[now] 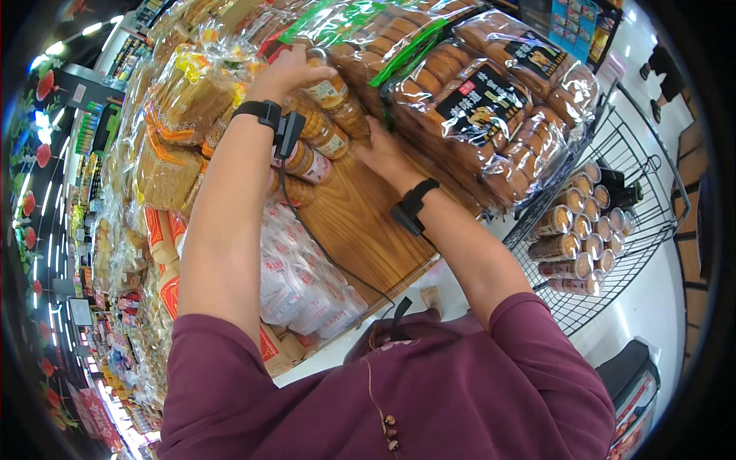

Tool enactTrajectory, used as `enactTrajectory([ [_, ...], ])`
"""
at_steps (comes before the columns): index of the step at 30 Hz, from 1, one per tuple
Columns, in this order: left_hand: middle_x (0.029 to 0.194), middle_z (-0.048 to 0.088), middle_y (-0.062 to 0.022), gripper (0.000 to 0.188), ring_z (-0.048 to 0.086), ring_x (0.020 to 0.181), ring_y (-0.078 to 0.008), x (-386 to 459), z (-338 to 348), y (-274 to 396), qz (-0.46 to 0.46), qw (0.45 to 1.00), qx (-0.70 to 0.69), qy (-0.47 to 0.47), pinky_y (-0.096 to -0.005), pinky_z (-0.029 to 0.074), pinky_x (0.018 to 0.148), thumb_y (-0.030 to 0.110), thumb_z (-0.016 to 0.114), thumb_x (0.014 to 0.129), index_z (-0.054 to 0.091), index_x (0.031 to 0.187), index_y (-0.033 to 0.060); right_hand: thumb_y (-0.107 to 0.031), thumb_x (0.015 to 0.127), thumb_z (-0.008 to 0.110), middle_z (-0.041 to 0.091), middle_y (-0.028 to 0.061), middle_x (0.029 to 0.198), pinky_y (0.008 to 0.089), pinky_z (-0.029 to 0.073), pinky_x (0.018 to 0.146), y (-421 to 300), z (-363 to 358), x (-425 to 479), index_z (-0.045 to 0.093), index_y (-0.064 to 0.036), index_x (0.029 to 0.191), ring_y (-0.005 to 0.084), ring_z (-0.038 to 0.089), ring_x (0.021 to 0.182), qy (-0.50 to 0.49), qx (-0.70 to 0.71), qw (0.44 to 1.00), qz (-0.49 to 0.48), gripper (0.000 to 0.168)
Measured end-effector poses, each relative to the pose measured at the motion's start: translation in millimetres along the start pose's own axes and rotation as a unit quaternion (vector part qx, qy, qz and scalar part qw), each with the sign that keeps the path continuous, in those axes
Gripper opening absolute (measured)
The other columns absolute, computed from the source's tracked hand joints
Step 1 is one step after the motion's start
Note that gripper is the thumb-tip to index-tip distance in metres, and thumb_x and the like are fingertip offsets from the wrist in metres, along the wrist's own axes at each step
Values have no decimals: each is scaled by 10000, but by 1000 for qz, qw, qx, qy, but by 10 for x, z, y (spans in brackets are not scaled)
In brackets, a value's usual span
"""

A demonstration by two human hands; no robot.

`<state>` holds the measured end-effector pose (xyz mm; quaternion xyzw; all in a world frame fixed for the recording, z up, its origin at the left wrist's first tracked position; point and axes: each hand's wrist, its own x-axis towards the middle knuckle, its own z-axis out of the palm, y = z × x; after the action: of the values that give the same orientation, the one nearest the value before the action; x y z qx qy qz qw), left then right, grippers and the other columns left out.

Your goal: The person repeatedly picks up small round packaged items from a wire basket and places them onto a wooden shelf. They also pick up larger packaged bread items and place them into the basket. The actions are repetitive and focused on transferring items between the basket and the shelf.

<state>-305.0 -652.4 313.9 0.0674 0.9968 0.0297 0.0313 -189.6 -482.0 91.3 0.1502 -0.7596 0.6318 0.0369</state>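
Observation:
My left hand [291, 73] is at the far end of a clear plastic jar of round baked snacks [333, 95], its thumb across the jar's side. Around the near end of that jar is my right hand [382, 150]; some of its fingertips are hidden. Similar jars [328, 135] lie on their sides just left of it, bearing printed labels. Below them, a jar with a pink label [313, 167] rests at the edge of a bare patch of the wooden display table [356, 213].
Bagged bread loaves [178, 109] pile up at left, above white-wrapped packets [299, 270]. Large clear bags of brown buns [483, 103] form a wall at right. A wire shopping cart [632, 138] beside the table holds several jars [581, 230]. Another person's legs [661, 80] show at upper right.

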Motion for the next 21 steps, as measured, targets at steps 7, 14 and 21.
enactTrajectory([
  [7, 1283, 624, -317, 1008, 613, 1223, -402, -103, -49, 166, 10, 997, -22, 75, -454, 489, 1022, 644, 746, 684, 537, 1386, -49, -241, 855, 727, 495, 328, 1437, 458, 449, 1085, -44, 118, 392, 203, 43, 1568, 439, 523, 1307, -30, -94, 990, 105, 929],
  [14, 1317, 593, -361, 1146, 596, 1253, -429, 53, -64, 1, -21, 998, -13, 50, -448, 478, 1042, 705, 746, 662, 489, 1411, -123, -254, 827, 756, 518, 345, 1393, 484, 486, 1039, -2, 278, 531, 214, 7, 1563, 463, 562, 1249, 13, -77, 990, 113, 951],
  [21, 1251, 670, -271, 909, 667, 1154, -364, 44, 6, 2, 22, 995, -25, 89, -427, 517, 978, 627, 763, 685, 613, 1333, 8, -301, 775, 807, 543, 382, 1307, 491, 501, 1009, -114, 291, 628, 282, -40, 1527, 484, 597, 1183, 28, -137, 978, 155, 954],
])
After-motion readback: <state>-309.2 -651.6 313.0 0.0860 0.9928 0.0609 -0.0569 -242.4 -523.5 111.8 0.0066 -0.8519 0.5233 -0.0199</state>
